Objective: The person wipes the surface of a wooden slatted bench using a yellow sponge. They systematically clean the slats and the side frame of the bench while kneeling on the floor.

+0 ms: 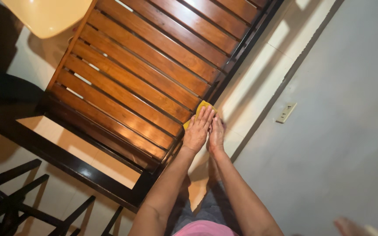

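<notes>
I stand in a room of a home: a slatted wooden bed frame [145, 74] with a dark rail sits on a pale tiled floor [259, 65], beside a plain grey wall [351, 109] with a socket [286, 112], dark chairs [18, 201] nearby.

Pale floor tiles [259, 83] meet a grey wall [351, 131] with 1 socket [285, 112]. A cream chair seat [49, 15] stands nearby. Warm light gleams.

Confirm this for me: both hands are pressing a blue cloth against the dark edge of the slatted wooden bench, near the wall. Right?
Not quite. The head view shows the cloth is yellow, not blue. The rest holds: the left hand and right hand press it at the dark edge of the slatted wooden bench, near the wall.
</notes>
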